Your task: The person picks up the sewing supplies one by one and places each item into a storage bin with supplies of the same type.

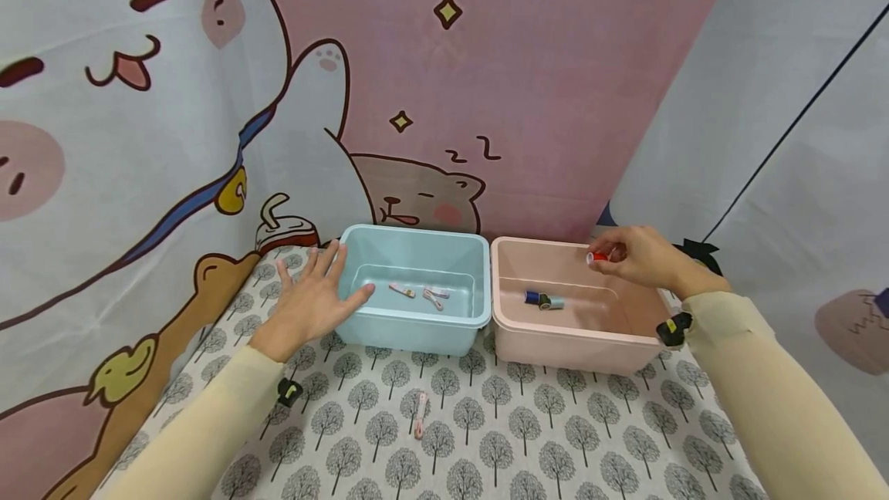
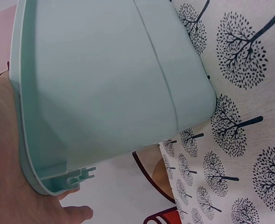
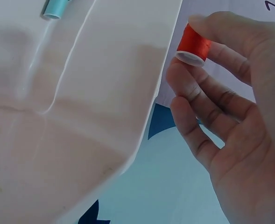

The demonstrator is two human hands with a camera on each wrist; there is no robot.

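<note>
In the head view my right hand (image 1: 635,255) pinches a red thread spool (image 1: 597,258) above the right part of the pink bin (image 1: 576,336). The right wrist view shows the red spool (image 3: 194,45) between thumb and fingertips, its white end facing down. Inside the pink bin lie a dark blue spool (image 1: 532,297), a dark spool (image 1: 545,302) and a light blue spool (image 1: 556,303). My left hand (image 1: 311,295) has its fingers spread at the left rim of the light blue bin (image 1: 410,330). That bin holds several small folded strips (image 1: 432,299).
A pink folded strip (image 1: 420,415) lies on the tree-print tablecloth (image 1: 493,438) in front of the bins. The two bins stand side by side. Behind them hangs a cartoon-print curtain (image 1: 542,83).
</note>
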